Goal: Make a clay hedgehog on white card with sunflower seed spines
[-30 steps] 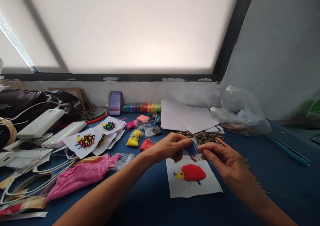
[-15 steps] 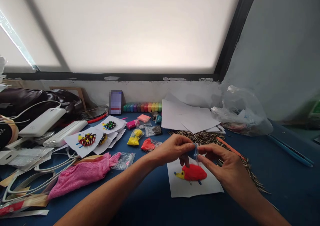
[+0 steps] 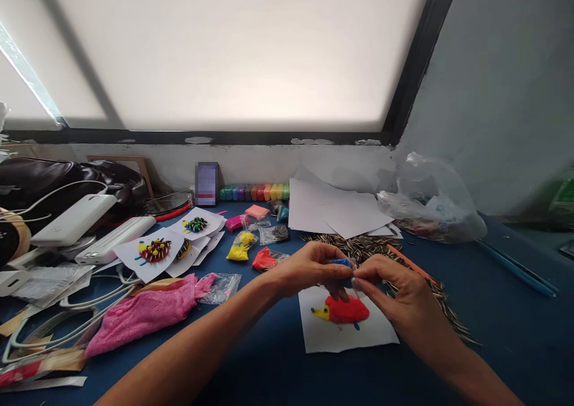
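Head view: on the dark blue tabletop [image 3: 264, 361], a white square paper sheet [image 3: 327, 341] bears a flat clay hedgehog [image 3: 348, 311]: red body, yellow snout, blue nose, blue foot. Above it, both bare hands share a small clear plastic bag of blue clay [image 3: 342, 263]. Left hand [image 3: 311, 269]: thumb and fingers grip the bag's clay side. Right hand [image 3: 394, 283]: thumb and forefinger pinch its clear edge. Left fingertips overlap the red body in sight; can't tell if they touch it.

Same depth, left: fuzzy pink cloth [image 3: 146, 316]. Beyond the hands: heap of striped sunflower seeds [image 3: 345, 244], flat orange strip [image 3: 412, 264] along it. Left of the seeds: bagged red clay [image 3: 265, 259], bagged yellow clay [image 3: 240, 249], then white sheets [image 3: 147, 272] carrying seed-spined clay hedgehogs [image 3: 155, 252].

Farther back: stacked white paper [image 3: 334, 205], crumpled translucent plastic bag [image 3: 442, 205] to its right. By the wall: row of multicoloured clay packs [image 3: 255, 192], upright phone [image 3: 207, 183] at its left end.
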A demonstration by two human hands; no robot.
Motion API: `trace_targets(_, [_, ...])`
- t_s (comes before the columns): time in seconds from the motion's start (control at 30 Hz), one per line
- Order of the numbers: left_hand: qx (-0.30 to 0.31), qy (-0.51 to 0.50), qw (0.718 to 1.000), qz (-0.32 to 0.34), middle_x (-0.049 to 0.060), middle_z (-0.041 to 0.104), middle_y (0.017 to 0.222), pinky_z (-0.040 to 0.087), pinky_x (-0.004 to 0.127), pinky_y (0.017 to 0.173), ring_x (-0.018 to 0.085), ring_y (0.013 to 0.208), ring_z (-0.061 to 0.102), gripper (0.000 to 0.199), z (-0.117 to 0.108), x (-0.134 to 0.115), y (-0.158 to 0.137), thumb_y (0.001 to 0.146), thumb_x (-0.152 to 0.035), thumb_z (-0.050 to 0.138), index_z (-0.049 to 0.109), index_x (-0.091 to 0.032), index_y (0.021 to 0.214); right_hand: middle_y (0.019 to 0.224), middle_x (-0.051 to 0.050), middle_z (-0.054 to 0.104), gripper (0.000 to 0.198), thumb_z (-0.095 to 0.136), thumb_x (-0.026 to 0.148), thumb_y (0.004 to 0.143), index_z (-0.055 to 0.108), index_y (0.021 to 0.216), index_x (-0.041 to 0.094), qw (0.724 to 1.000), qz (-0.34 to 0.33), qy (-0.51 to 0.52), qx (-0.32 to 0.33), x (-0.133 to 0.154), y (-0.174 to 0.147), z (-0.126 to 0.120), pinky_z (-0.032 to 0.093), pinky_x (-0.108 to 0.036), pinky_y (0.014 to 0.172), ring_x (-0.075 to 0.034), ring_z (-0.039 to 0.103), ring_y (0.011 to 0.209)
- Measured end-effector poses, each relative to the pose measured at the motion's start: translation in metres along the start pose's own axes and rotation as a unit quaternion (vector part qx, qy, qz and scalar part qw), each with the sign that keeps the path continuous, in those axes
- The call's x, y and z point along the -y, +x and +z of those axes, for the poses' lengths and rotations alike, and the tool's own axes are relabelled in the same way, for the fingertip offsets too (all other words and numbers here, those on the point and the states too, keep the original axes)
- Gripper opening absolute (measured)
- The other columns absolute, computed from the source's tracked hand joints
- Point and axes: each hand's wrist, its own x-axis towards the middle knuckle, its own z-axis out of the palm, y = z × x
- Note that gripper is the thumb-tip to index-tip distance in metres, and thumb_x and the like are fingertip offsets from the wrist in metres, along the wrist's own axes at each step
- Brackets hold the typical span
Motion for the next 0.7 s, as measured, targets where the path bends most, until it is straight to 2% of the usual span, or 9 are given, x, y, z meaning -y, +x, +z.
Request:
trace_targets(0.2, [-0.001,-0.007,1.000,0.005,0.004,0.068,0.072,0.052,0.027,0.066,0.013,0.063,0.066,0.040,-0.002,-0.001,0.000,0.070,-0.040,0.081,0.064,-0.010,0.089,0.083,-0.001,0.066,0.012,0.061,0.033,0.088,0.066,0.082,0.025,0.999,0.009,-0.010,-0.031,-0.002,-0.001,0.002,0.048,-0.030,0.068,-0.018,0.062,0.076])
trace_targets(0.47, [-0.022,-0.011,1.000,0.002,0.004,0.067,0.067,0.050,0.027,0.060,0.013,0.057,0.064,0.040,-0.001,0.000,0.001,0.064,-0.039,0.085,0.063,-0.010,0.082,0.078,-0.001,0.064,0.020,0.056,0.039,0.089,0.063,0.078,0.025,0.998,0.053,0.008,0.010,0.004,-0.001,0.003,0.046,-0.030,0.064,-0.018,0.059,0.072])
trace_targets(0.7, [-0.028,-0.017,0.999,0.009,0.003,0.066,0.066,0.050,0.027,0.059,0.013,0.057,0.064,0.043,0.002,-0.006,0.000,0.063,-0.042,0.085,0.062,-0.011,0.083,0.071,0.000,0.062,0.027,0.062,0.048,0.083,0.065,0.078,0.022,0.978,0.140,0.151,-0.014,0.008,0.003,0.005,0.048,-0.026,0.064,-0.016,0.059,0.068])
